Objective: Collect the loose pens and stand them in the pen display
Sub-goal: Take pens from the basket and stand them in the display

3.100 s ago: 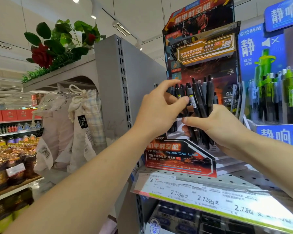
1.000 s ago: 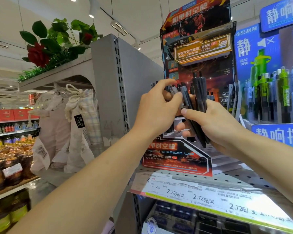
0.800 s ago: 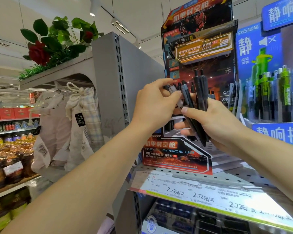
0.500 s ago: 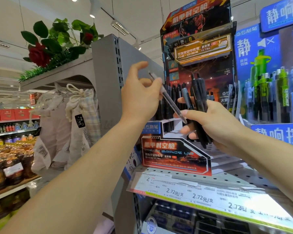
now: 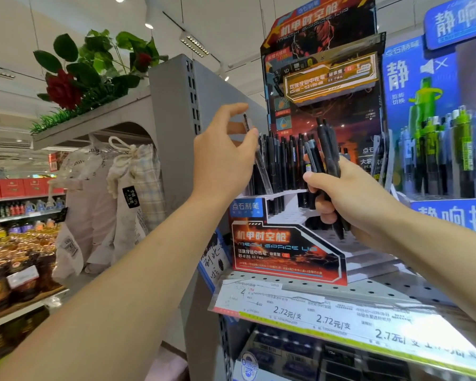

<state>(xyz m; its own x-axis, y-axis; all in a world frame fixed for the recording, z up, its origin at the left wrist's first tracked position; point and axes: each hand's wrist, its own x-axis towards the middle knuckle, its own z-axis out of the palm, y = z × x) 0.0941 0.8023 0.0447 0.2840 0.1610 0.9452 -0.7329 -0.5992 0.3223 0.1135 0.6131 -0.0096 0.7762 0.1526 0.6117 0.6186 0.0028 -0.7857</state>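
My left hand point(image 5: 226, 149) sits at about 10 o'clock of the pen display point(image 5: 286, 240), thumb and fingers pinched on a single pen point(image 5: 260, 163). The pen is held near its upper end and tilted, lower tip aimed at the left end of the white tiered rack. I judge that grip leaves the tip free to find a slot. Whether the tip is already seated, I cannot tell; my hand hides part of the barrel.

My right hand point(image 5: 349, 199) is at 3 o'clock of the rack, fist closed around a bundle of black pens point(image 5: 326, 158), tops up, points down past my fingers. Held upright and just beside the rack, the bundle acts as a ready supply, so each transfer is short.

A row of standing pens point(image 5: 283, 160) already fills the upper tier between my hands. The display rests on the perforated shelf point(image 5: 368, 290), above the price strip point(image 5: 327, 320).

Task partly done, by my reading: several pens remain in hand.
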